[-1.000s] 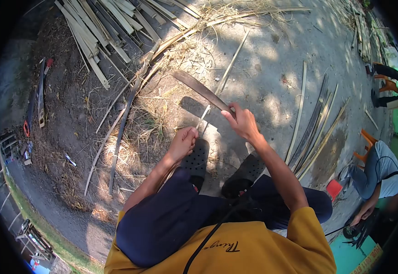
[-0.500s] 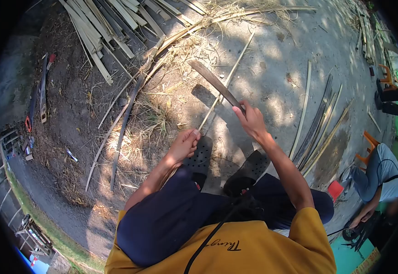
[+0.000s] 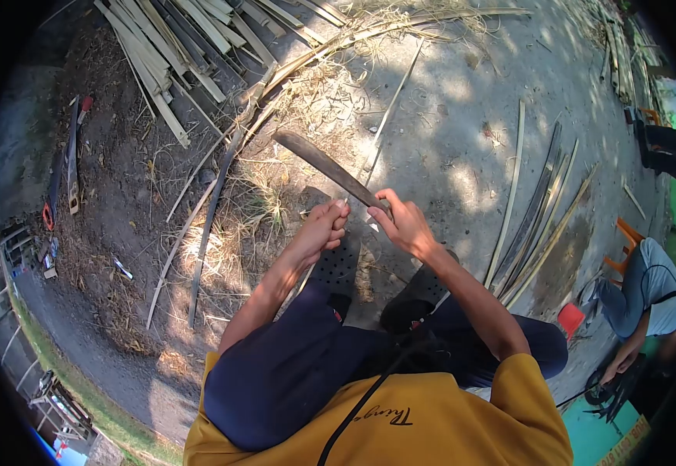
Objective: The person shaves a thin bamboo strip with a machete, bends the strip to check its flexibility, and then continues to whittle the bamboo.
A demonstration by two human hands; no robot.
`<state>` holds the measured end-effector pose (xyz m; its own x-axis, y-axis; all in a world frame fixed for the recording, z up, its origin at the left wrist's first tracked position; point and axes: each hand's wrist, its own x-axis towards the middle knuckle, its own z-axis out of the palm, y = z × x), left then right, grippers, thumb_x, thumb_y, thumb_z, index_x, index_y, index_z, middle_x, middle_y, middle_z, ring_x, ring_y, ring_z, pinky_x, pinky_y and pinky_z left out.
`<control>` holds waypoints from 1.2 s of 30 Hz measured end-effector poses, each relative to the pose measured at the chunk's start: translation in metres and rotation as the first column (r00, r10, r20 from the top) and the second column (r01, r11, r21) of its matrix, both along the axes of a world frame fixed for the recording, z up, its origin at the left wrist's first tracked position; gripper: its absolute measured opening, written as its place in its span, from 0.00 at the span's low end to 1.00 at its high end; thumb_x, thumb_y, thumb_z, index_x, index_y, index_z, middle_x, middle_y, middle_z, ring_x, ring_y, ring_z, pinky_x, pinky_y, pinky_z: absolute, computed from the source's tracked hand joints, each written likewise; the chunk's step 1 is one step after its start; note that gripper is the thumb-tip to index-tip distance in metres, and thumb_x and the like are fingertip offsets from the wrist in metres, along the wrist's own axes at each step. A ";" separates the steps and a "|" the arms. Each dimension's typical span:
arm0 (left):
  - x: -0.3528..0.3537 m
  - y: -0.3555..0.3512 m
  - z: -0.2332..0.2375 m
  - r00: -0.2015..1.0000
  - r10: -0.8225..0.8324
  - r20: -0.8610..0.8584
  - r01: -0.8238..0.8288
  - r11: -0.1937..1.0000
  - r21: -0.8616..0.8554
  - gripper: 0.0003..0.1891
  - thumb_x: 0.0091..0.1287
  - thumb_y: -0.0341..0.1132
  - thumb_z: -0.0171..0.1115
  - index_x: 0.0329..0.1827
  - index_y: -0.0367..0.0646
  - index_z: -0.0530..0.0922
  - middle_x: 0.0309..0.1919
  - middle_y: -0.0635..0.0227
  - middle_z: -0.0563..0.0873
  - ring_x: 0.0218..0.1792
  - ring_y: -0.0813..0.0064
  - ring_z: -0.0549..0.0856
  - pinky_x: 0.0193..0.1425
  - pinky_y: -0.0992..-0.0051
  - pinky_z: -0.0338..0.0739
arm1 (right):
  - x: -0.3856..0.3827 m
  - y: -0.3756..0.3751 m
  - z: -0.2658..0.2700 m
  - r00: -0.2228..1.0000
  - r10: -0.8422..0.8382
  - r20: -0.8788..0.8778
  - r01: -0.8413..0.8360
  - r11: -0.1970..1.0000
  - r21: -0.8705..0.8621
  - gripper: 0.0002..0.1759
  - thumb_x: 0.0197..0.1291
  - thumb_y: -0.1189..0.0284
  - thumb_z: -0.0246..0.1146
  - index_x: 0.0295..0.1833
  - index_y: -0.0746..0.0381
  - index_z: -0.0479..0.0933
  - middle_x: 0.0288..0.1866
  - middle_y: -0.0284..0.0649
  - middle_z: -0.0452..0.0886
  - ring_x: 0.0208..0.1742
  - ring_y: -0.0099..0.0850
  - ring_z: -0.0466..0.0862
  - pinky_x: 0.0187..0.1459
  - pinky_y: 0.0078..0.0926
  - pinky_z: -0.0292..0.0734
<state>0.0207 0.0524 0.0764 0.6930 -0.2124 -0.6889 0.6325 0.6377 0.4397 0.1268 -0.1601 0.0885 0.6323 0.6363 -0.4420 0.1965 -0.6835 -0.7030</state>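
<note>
My left hand (image 3: 321, 231) is closed around a thin pale bamboo strip (image 3: 394, 106), which runs forward over the ground and also shows below the fist by my knee. In my closed right hand (image 3: 408, 225) is the handle end of a machete (image 3: 314, 158), its long dark blade pointing forward and to the left. The blade crosses over the strip in this view, just ahead of my left fist. Both hands are close together above my dark perforated clogs (image 3: 338, 268).
A pile of split bamboo (image 3: 147, 46) lies at the front left, with fibre shavings (image 3: 330, 105) beside it. Several long strips (image 3: 543, 210) rest on the right. Saws (image 3: 73, 167) lie at the far left. A seated person (image 3: 648, 287) works at the right.
The machete and my right hand have moved left and closer to my body, near my left fist. A length of strip now shows behind the left hand.
</note>
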 end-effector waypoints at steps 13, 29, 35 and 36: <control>-0.017 -0.002 0.008 0.998 -0.058 -0.019 0.059 0.995 0.075 0.16 0.89 0.47 0.48 0.40 0.52 0.70 0.23 0.87 0.58 0.17 0.93 0.55 0.18 0.83 0.47 | 0.021 0.003 -0.002 1.000 -0.016 0.026 0.017 0.997 -0.070 0.31 0.77 0.42 0.59 0.62 0.60 0.73 0.19 0.49 0.80 0.28 0.56 0.84 0.37 0.51 0.76; -0.002 0.004 0.016 0.999 -0.039 -0.022 0.039 0.999 0.011 0.14 0.89 0.44 0.47 0.40 0.52 0.71 0.22 0.87 0.60 0.16 0.92 0.55 0.18 0.82 0.46 | -0.011 0.014 -0.014 0.997 -0.011 0.073 -0.002 0.986 0.166 0.27 0.76 0.46 0.61 0.61 0.59 0.72 0.19 0.46 0.79 0.25 0.51 0.82 0.35 0.49 0.74; -0.005 0.010 0.015 1.000 -0.018 0.008 0.017 0.999 0.047 0.14 0.88 0.45 0.48 0.40 0.53 0.71 0.21 0.87 0.58 0.16 0.92 0.54 0.18 0.82 0.46 | 0.017 0.016 -0.007 0.975 0.132 0.178 -0.149 0.985 0.088 0.27 0.75 0.44 0.62 0.59 0.56 0.73 0.17 0.45 0.77 0.22 0.50 0.80 0.31 0.49 0.71; -0.008 0.011 0.018 1.000 -0.009 -0.003 0.009 0.998 0.063 0.14 0.88 0.45 0.48 0.40 0.53 0.71 0.21 0.87 0.58 0.16 0.92 0.54 0.18 0.82 0.46 | 0.015 0.018 -0.008 0.967 0.153 0.203 -0.173 0.981 0.084 0.28 0.74 0.42 0.62 0.59 0.55 0.73 0.17 0.45 0.77 0.22 0.51 0.80 0.31 0.49 0.71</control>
<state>0.0126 0.0634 0.0941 0.6896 -0.1745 -0.7029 0.6393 0.6028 0.4775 0.1417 -0.1422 0.0809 0.5836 0.7727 -0.2496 0.4392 -0.5589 -0.7034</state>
